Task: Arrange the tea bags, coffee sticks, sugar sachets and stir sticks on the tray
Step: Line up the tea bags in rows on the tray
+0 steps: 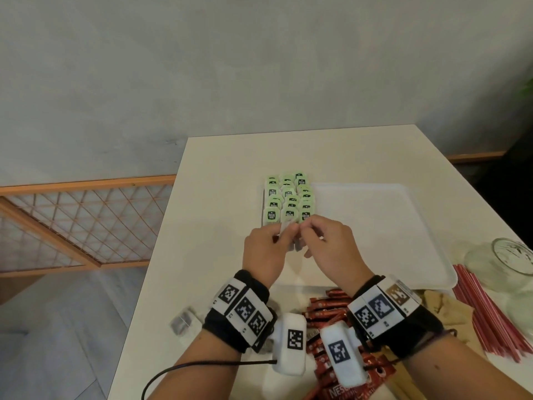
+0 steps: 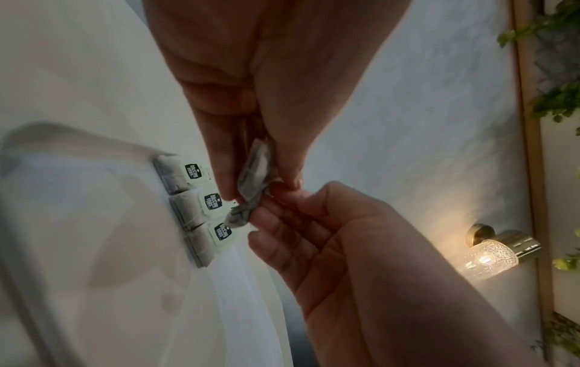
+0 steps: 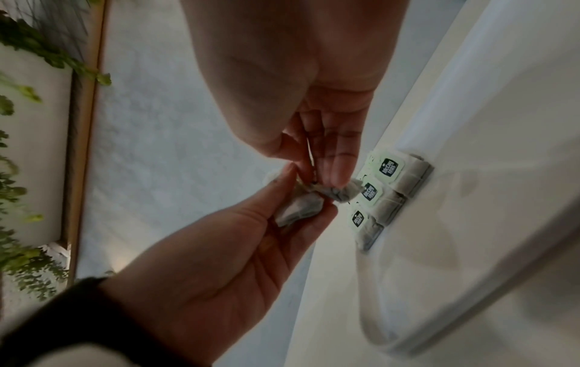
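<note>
Both hands meet just in front of the rows of tea bags. The left hand pinches one loose tea bag between thumb and fingertips, and the right hand pinches a second bag, the two touching. Each looks light, limp and easily torn, so the paper edge is probably the safest hold. They are greyish pouches; the laid rows carry pale green tags and fill the left end of the white tray.
</note>
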